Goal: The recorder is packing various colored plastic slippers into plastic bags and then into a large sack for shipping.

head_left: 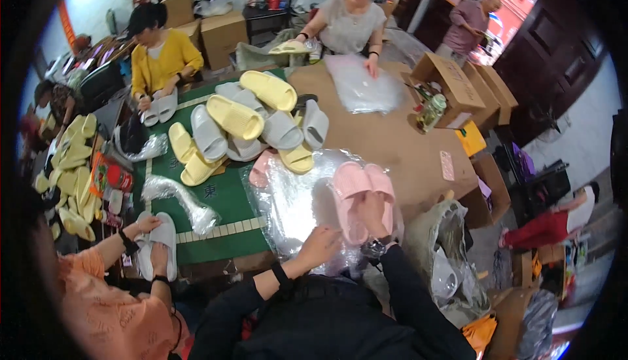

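Observation:
A pair of pink slippers (352,186) lies side by side over a sheet of clear plastic bags (294,209), toes pointing away from me. My right hand (371,215) reaches into the pair from the heel end and grips it; the fingertips are hidden by the straps. Beside the heels, my left hand (319,245) is closed, its curled fingers at the near edge of the clear plastic. Another pink slipper (260,169) pokes out at the plastic's far left corner. Beyond it rises a heap of yellow slippers (235,116) and grey slippers (282,131).
Co-workers handle slippers at the left and far side; one rests a hand on a stack of clear bags (366,85). Right of me stand an open sack (448,249) and a cardboard box (448,88). A glass jar (432,111) and a pink phone (447,165) lie on the table.

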A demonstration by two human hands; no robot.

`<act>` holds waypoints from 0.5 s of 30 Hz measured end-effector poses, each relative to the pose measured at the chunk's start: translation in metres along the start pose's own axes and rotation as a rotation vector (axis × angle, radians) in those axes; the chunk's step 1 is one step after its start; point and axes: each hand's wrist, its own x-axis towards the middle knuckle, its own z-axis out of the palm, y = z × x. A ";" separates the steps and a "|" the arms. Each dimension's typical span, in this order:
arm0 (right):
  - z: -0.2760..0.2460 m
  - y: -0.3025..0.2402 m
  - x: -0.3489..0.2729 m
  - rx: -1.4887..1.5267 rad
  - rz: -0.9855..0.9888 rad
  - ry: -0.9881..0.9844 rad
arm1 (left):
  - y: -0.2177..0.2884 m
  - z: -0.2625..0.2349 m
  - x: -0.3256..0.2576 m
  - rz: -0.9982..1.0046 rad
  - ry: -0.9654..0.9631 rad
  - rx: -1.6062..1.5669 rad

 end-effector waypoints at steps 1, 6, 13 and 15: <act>0.008 0.016 0.008 -0.083 -0.030 0.099 | -0.013 0.000 -0.004 -0.120 0.045 0.171; 0.002 0.062 0.080 -0.450 -0.156 0.118 | -0.079 0.009 -0.038 -0.426 -0.015 0.596; 0.037 0.094 0.046 -0.447 0.006 -0.219 | -0.104 0.011 -0.064 -0.413 0.088 0.680; 0.049 0.093 0.010 -0.358 -0.173 -0.346 | -0.099 0.005 -0.055 -0.499 0.296 0.747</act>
